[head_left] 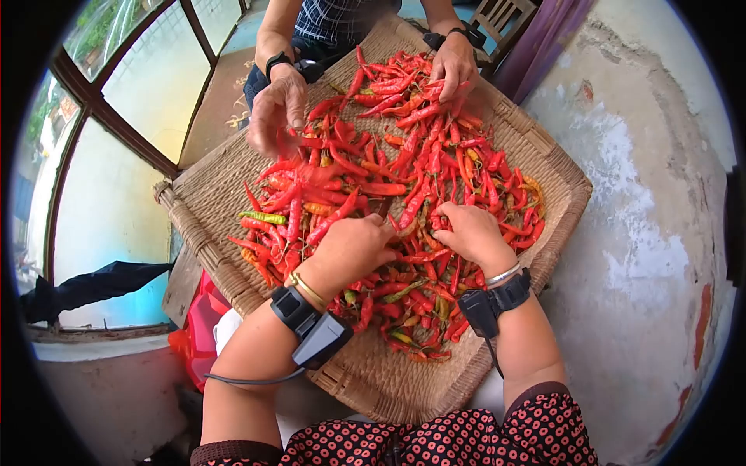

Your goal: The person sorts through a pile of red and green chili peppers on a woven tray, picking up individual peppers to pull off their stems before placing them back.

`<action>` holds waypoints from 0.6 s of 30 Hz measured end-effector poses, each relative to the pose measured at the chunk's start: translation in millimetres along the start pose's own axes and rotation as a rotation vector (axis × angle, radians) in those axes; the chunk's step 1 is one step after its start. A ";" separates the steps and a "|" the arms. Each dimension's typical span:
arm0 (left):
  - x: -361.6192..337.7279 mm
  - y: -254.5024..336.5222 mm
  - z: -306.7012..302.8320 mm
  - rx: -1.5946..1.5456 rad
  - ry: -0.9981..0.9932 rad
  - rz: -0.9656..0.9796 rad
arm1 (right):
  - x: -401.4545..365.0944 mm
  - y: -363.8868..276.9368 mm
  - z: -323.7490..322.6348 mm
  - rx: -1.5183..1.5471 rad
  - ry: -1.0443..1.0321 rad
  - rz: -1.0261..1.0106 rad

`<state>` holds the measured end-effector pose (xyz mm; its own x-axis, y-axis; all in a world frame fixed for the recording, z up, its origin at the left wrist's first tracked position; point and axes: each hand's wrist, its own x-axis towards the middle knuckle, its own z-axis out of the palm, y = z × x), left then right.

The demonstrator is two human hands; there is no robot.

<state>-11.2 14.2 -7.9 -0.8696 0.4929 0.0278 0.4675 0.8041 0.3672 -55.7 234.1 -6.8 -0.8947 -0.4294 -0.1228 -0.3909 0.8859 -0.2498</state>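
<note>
Many red chili peppers (381,189) lie heaped on a square woven tray (210,186), with a few green and orange ones among them. My left hand (353,247) is low over the near part of the heap, its fingers curled in and pointing right. What those fingertips hold, if anything, is hidden by the hand. Just to the right, my right hand (474,234) has thumb and index finger bent around a red chili pepper, at the pile's surface. A small gap separates the two hands, with peppers between them.
Across the tray, another person's hands are at the heap: one hand (278,109) raised and blurred, the other (454,68) touching peppers. A window frame (93,101) and red plastic object (206,318) stand left. A worn wall (629,217) borders the right; a wooden chair (497,19) stands behind.
</note>
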 end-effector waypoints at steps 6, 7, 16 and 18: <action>-2.4 -0.2 3.7 0.027 -0.003 -0.067 | 5.5 4.4 9.1 0.078 0.063 0.112; -3.5 -1.0 3.2 0.041 -0.017 -0.076 | 6.7 6.6 7.5 0.076 0.068 0.107; 2.1 -5.1 -12.7 -0.292 -0.076 -0.151 | -5.6 -0.2 -35.4 0.807 0.137 0.114; 2.3 -5.1 -24.7 -0.769 -0.099 -0.245 | -10.0 -6.3 -44.8 1.300 0.048 0.058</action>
<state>-19.5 3.1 13.2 -0.8984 0.3885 -0.2049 -0.0053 0.4570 0.8895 -54.0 240.6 39.0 -0.9205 -0.3656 -0.1376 0.1189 0.0735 -0.9902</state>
